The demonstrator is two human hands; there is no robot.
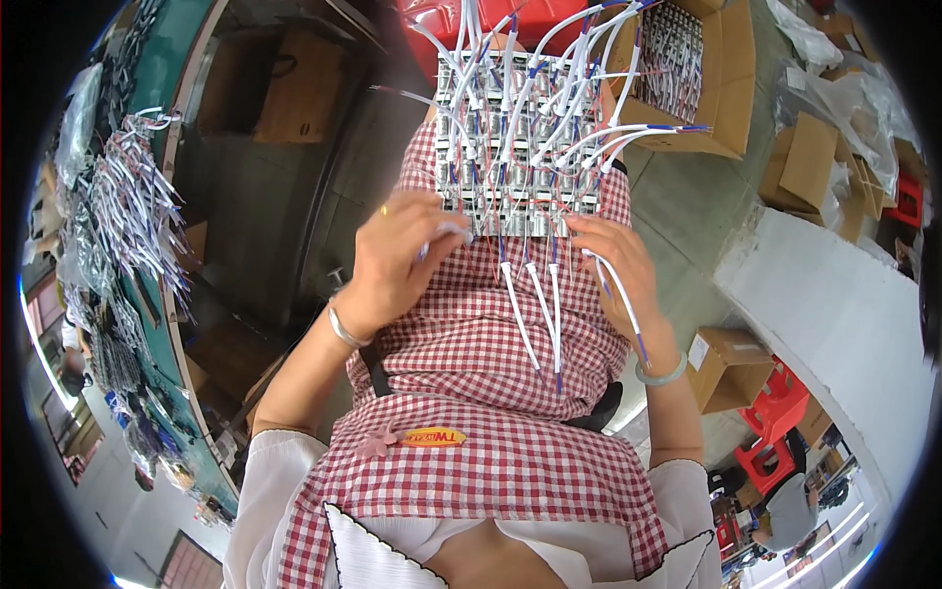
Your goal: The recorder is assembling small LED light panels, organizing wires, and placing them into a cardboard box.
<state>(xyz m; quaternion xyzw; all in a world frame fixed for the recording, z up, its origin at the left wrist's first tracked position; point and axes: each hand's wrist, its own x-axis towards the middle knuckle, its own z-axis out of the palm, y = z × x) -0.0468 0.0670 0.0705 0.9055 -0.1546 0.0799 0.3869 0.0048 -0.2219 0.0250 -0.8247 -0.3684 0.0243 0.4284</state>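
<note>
A panel of small circuit boards (pixel 520 182), crowded with silvery cylindrical parts and thin red wires, lies across my lap. Several white cables (pixel 569 108) with blue-and-white ends fan out over its far half. Three more white cables (pixel 535 304) hang from its near edge onto the red checked apron. At the near left corner, my left hand (pixel 397 255) is closed with bent fingers around a white cable (pixel 446 234), partly hidden by them. My right hand (pixel 620 270) grips the panel's near right corner, and one white cable (pixel 618 290) drapes over that hand.
A red stool (pixel 417 44) stands beyond the panel. An open cardboard box (pixel 721 88) at the far right holds similar boards. To the left, a green-topped bench (pixel 201 393) carries a heap of white cables (pixel 137 196). A smaller carton (pixel 728 368) and red stools (pixel 775 402) are at right.
</note>
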